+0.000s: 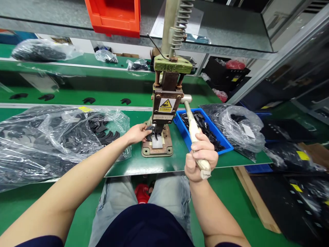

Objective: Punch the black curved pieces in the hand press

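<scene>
A hand press (167, 97) with a green top and a warning label stands upright on the green bench. My left hand (138, 133) pinches a black curved part (149, 133) at the base of the press, under its ram. Beneath the ram lies a pale metal plate (157, 141). On the right, my right hand (202, 156) is wrapped round the tape-covered lever (193, 128) of the press, which slants down toward me. The far end of the part is partly hidden by the ram.
Left of the press lies a clear bag (64, 137) of black curved parts. A blue tray (228, 148) of small black pieces stands right, beside another bag (241, 128). Several curved parts lie on the ledge behind. An orange bin (114, 25) sits on the shelf above.
</scene>
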